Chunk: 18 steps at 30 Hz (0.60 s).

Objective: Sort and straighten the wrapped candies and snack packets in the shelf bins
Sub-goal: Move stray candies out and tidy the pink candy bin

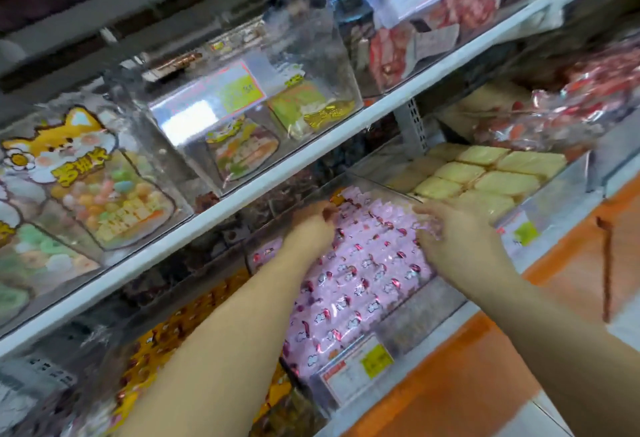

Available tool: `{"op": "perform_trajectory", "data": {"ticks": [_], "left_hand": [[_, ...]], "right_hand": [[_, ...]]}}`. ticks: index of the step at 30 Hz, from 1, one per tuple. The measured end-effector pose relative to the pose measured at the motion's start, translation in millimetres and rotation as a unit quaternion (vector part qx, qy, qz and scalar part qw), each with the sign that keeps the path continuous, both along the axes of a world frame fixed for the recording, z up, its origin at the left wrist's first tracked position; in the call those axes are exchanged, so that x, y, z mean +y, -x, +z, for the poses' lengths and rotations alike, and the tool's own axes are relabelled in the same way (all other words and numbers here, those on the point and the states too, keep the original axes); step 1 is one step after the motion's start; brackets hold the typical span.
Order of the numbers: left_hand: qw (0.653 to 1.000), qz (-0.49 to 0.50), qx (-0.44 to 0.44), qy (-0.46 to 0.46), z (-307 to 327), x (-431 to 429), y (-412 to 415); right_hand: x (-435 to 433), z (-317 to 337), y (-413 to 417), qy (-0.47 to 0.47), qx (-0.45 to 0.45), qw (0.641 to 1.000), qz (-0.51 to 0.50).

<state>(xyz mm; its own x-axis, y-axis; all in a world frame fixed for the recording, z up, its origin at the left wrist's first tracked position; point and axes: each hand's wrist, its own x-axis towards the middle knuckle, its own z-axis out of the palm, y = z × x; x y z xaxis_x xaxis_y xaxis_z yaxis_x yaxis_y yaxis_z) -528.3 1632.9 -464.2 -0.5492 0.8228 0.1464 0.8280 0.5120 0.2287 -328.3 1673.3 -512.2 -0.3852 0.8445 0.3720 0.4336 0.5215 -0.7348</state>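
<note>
A clear plastic bin (pixel 417 318) on the lower shelf is full of pink wrapped candies (pixel 360 273) lying in rough rows. My left hand (pixel 310 228) reaches in at the far left of the pile, its fingers curled down around some candies. My right hand (pixel 457 242) is at the far right side, fingers bent and tips closed on the wrappers there. Both forearms stretch over the bin's front, and the candies under the hands are hidden.
A bin of pale yellow packets (pixel 485 173) stands right of the pink bin, and a bin of yellow-orange candies (pixel 180 325) to the left. The white shelf edge (pixel 242 187) above carries clear bins with green packets (pixel 301 107) and cartoon-cat bags (pixel 86 187). Red packets (pixel 571 107) lie at right.
</note>
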Motion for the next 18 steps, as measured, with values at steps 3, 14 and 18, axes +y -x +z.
{"op": "perform_trajectory", "data": {"ticks": [3,14,18], "left_hand": [[0.999,0.044,0.019,-0.018,-6.2,24.0,9.1],[0.991,0.073,0.095,-0.065,-26.8,72.5,40.2],[0.991,0.069,0.101,-0.059,-26.2,74.4,40.0]], "right_hand": [[5.2,-8.0,-0.7,0.025,0.013,0.999,0.040],[22.0,-17.8,-7.4,-0.026,-0.001,0.997,0.070],[23.5,-19.8,-8.5,-0.037,0.010,0.996,0.084]]}}
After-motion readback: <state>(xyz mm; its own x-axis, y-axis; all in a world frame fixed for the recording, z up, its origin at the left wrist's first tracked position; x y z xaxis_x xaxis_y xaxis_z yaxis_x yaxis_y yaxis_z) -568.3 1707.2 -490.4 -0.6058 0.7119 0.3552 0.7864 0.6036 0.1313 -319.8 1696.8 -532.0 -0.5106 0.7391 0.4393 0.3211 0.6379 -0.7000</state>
